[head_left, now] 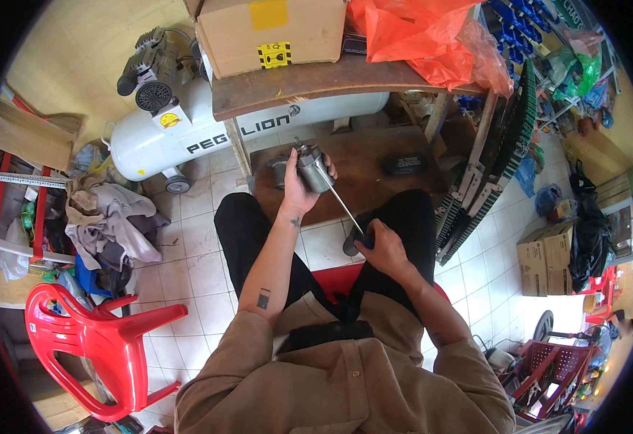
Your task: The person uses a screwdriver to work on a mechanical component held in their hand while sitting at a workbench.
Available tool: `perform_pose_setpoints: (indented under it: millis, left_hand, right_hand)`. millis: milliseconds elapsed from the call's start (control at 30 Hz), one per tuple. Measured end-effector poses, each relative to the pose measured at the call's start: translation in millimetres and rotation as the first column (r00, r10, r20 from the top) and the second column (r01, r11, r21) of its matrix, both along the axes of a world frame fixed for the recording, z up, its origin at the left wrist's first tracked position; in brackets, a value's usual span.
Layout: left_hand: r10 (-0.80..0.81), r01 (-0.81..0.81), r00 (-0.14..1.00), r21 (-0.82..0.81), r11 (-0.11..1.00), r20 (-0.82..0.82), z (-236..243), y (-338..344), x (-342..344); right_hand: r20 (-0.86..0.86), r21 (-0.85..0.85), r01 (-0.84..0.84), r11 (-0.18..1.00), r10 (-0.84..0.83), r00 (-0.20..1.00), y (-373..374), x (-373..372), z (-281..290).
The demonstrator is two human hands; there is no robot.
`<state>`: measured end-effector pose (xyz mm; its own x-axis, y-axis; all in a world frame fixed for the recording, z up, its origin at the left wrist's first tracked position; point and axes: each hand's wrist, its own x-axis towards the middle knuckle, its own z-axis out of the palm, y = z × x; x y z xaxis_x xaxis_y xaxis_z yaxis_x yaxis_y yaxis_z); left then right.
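Note:
My left hand (pixel 302 181) grips a grey metal cylindrical part (pixel 313 168), held up in front of the wooden bench's low board. My right hand (pixel 387 252) is closed round the dark blue handle of a long screwdriver (pixel 345 210), whose thin shaft slants up-left to the metal part; I cannot make out exactly where its tip rests. Another dark metal piece (pixel 280 171) lies on the low board (pixel 354 152), just left of the held part, partly hidden by my left hand. A small black object (pixel 402 163) lies farther right on that board.
A white air compressor (pixel 143 145) stands behind, left. The bench top (pixel 273 97) bears a cardboard box (pixel 266 36) and orange bags (pixel 418 36). A red plastic chair (pixel 99 347) is at lower left, green-black slatted frames (pixel 486 159) lean at right, beside cartons (pixel 544 260).

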<state>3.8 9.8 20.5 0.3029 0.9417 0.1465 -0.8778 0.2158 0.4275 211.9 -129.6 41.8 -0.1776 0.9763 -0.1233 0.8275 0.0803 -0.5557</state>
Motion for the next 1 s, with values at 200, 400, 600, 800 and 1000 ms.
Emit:
perform_pose_setpoints:
  millis: [200, 400, 600, 800, 1000]
  left_hand:
    - [-0.012, 0.012, 1.0, -0.009, 1.0, 0.014, -5, 3, 0]
    - [0.013, -0.013, 1.0, -0.061, 0.998, 0.008, 0, 2, -1]
    - [0.008, -0.008, 1.0, -0.052, 0.999, 0.002, -2, 3, -1]
    - [-0.009, 0.012, 0.999, -0.065, 0.998, 0.043, -1, 3, 1]
    - [-0.009, 0.011, 1.0, -0.082, 0.997, 0.023, -2, 2, -1]
  right_hand:
    - [-0.302, -0.291, -0.157, 0.944, 0.065, 0.951, 9, 4, 11]
    - [-0.513, -0.214, -0.234, 0.948, 0.095, 0.853, 10, 34, -19]
    - [-0.249, -0.044, -0.034, 0.998, 0.022, 0.968, 0, 12, 4]
    - [-0.195, 0.064, -0.037, 0.997, 0.049, 0.98, 3, 11, -21]
    - [-0.292, -0.431, -0.124, 0.894, -0.008, 0.956, 11, 7, 20]
